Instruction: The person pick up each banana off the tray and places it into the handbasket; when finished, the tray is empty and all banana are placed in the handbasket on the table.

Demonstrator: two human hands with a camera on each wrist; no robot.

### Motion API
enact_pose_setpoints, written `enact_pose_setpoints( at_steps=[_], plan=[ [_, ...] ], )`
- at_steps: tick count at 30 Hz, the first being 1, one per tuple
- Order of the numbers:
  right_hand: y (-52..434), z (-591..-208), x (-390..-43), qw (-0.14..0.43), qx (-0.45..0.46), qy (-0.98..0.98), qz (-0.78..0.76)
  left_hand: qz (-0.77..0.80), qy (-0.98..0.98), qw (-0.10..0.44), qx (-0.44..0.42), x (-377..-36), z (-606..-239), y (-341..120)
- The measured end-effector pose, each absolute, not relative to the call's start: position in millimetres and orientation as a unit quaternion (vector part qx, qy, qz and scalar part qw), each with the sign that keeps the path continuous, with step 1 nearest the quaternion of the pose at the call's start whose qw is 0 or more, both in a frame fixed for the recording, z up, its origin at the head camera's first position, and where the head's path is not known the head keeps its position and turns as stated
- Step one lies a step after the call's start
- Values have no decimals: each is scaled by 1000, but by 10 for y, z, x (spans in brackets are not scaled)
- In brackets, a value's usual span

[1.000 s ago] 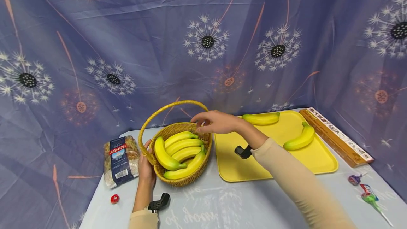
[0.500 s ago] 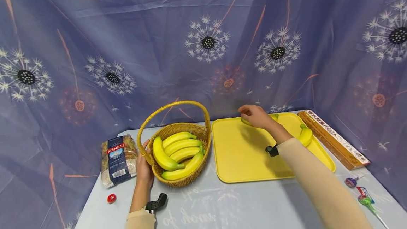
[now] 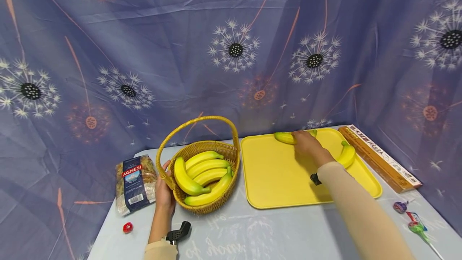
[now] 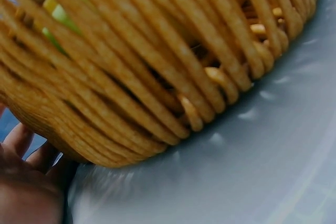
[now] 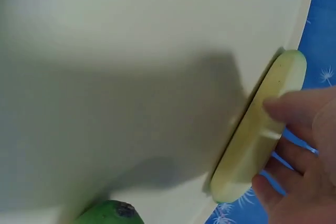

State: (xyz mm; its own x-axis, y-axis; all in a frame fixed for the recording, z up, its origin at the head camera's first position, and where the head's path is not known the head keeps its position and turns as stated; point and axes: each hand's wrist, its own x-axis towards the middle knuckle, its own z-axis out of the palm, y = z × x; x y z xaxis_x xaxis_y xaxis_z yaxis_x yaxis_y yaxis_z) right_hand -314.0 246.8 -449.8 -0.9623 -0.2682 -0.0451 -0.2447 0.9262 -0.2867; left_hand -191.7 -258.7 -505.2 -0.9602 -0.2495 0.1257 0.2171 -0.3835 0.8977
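A yellow wicker basket [image 3: 202,208] with a tall hoop handle holds several bananas [image 3: 207,167]. Against its left outer wall rests my left hand [image 3: 164,196], fingers lying along the weave; the left wrist view shows fingertips [image 4: 21,137] touching the wicker. My right hand [image 3: 308,145] is at the back of the yellow tray [image 3: 274,179], on a banana [image 3: 285,137] lying along the rim. In the right wrist view, the thumb presses that banana [image 5: 257,129] on one side and fingers meet the other. Another banana [image 3: 346,155] lies on the tray's right, partly behind my sleeve.
A pasta bag [image 3: 135,183] lies left of the basket, with a red candy [image 3: 128,228] in front. A long pasta box [image 3: 380,157] borders the tray's right side. Lollipops [image 3: 418,230] lie at the front right. A dandelion-print curtain [image 3: 187,51] hangs behind the table.
My right hand has moved from above the basket, rightward to the tray, and down onto the back banana, which it now grips. The left hand has stayed at the basket.
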Motion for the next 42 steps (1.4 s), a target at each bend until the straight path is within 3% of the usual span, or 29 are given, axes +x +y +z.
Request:
enact_pose_setpoints(
  at_steps=[5, 21, 42],
  plan=[
    [2430, -4496, -3096, 0, -147, 983, -112, -831, -538, 139, 15, -1916, -5058, -2586],
    [2396, -4481, -3097, 59, -112, 984, -128, -833, -534, 144, 22, -1929, -5031, -2579],
    [2397, -4519, -3050, 50, -131, 983, -114, -829, -540, 145, 24, -1909, -5040, -2564]
  ],
)
